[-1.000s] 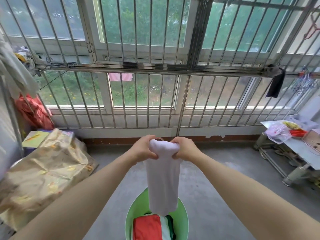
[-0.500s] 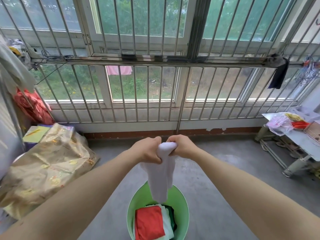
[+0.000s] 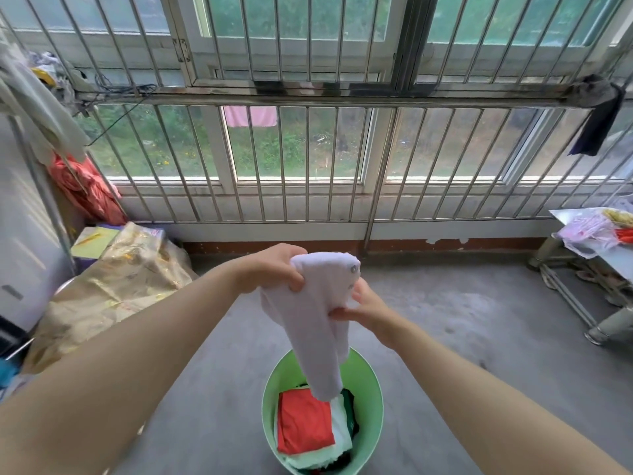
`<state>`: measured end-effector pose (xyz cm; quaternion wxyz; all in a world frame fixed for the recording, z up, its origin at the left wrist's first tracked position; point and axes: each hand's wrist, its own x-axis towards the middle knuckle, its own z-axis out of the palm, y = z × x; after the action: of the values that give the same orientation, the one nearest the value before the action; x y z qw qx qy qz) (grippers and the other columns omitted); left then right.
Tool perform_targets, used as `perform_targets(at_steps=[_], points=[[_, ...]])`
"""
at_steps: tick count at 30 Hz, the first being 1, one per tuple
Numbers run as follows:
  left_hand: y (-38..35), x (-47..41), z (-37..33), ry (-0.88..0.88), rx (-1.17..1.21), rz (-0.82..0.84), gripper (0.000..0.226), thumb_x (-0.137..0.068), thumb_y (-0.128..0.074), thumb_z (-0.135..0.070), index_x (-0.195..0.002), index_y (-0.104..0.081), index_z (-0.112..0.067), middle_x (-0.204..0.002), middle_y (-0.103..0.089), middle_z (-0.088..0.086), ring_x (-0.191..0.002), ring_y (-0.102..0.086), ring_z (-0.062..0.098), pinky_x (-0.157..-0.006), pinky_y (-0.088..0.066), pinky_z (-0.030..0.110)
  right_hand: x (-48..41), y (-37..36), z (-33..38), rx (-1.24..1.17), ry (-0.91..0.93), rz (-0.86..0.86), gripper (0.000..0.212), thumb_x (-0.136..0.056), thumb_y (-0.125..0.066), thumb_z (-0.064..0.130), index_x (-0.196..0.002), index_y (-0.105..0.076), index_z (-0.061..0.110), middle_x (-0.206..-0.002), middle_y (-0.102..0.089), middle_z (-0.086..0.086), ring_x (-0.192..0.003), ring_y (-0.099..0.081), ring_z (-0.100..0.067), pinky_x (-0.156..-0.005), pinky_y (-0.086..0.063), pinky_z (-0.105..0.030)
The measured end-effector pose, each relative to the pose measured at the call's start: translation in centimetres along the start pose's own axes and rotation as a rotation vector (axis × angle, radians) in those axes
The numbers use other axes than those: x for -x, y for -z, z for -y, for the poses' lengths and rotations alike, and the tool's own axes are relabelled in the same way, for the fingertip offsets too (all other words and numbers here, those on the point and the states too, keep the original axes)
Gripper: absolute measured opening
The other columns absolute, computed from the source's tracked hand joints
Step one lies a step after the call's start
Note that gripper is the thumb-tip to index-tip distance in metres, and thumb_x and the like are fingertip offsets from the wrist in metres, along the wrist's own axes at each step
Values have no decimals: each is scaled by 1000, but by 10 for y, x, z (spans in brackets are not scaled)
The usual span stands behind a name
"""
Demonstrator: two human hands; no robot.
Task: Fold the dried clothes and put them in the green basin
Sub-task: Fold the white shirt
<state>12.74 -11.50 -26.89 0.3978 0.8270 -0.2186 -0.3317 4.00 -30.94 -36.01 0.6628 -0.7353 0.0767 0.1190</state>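
A white garment [image 3: 318, 320] with small buttons hangs folded lengthwise in front of me, its lower end reaching into the green basin [image 3: 371, 399] on the floor. My left hand [image 3: 270, 269] grips its top fold. Lower down, my right hand [image 3: 368, 308] pinches the garment's right side about midway. Inside the basin lie folded clothes: a red-orange piece [image 3: 303, 423] on top, white [image 3: 339, 437] and dark ones beside and beneath it.
A barred window wall [image 3: 308, 159] stands ahead. A gold cloth-covered heap [image 3: 113, 286] and red bag [image 3: 85, 190] fill the left corner. At the right is a metal table [image 3: 613, 255] with plastic bags. A dark cloth [image 3: 596, 125] hangs on the rail. Grey concrete floor surrounds the basin.
My right hand has dropped from the top fold to the garment's middle. The left hand still holds the top. The view has tilted down, so the basin shows more fully.
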Motion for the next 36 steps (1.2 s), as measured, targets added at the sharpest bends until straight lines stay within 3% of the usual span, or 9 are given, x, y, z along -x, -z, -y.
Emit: perform_targets(at_steps=[3,6,10,14,21,25,29,33,36], points=[[8,10,-6,-25,37,60,33,-54,-58,-12,-87,-62,-11,-76,-61,4,-73,-61,17,-62,-46,26,-1,-3,4,-8,-10,151,70,-69,-80,20,-133,-51,21,-128,-62,0,-120,-56,-16,-102,-45,-35],[16,9,2,-52,157,-8,45,-54,-67,-23,-97,-65,-12,-88,-67,9,-81,-66,19,-68,-51,32,1,-9,8,-94,-64,176,21,-93,-58,17,-112,-63,10,-112,-68,-5,-100,-64,-14,-88,-50,-23],[13,0,28,-38,692,-156,65,-61,-82,-48,-108,-60,-9,-101,-65,13,-83,-65,20,-64,-54,31,-4,-16,17,-226,-182,-26,25,-98,-47,32,-99,-65,15,-102,-70,-6,-92,-66,-20,-89,-50,-38],[-19,-5,49,121,1039,-175,59,-81,-58,-57,-125,-57,-16,-109,-70,6,-95,-68,21,-74,-54,34,-12,-17,21,-310,-231,-123,31,-97,-51,30,-113,-65,8,-108,-69,-12,-94,-65,-25,-83,-51,-37],[-72,-14,67,278,883,-213,45,-78,-74,-14,-120,-59,-17,-104,-69,3,-95,-62,21,-80,-47,34,-14,-10,6,-145,-276,-124,32,-100,-44,29,-120,-58,9,-121,-64,-15,-100,-61,-25,-75,-46,-32],[-94,-22,83,243,877,-203,54,-62,-76,-4,-110,-59,-23,-98,-69,-2,-88,-63,18,-71,-48,30,-14,0,-11,-130,-328,-90,31,-102,-40,34,-114,-59,13,-102,-67,-5,-86,-62,-16,-70,-47,-27],[-108,-44,102,289,764,-356,51,-84,-65,1,-129,-46,-12,-112,-59,4,-88,-60,19,-63,-49,28,-19,8,-32,-40,-396,-131,27,-103,-37,26,-113,-55,9,-83,-56,-1,-70,-51,-9,-56,-42,-13],[-123,-68,128,218,462,-425,57,-91,-57,-9,-143,-35,-15,-142,-41,5,-125,-45,22,-98,-41,30,-29,10,-71,-58,-499,-187,41,-99,-37,46,-128,-51,20,-122,-57,2,-111,-52,-15,-91,-38,-27],[-137,-78,155,193,478,-451,52,-91,-56,-11,-140,-40,-17,-142,-42,3,-124,-44,16,-99,-36,25,-37,6,-108,-142,-508,-86,37,-95,-49,40,-129,-53,23,-124,-62,4,-111,-57,-13,-94,-42,-28]])
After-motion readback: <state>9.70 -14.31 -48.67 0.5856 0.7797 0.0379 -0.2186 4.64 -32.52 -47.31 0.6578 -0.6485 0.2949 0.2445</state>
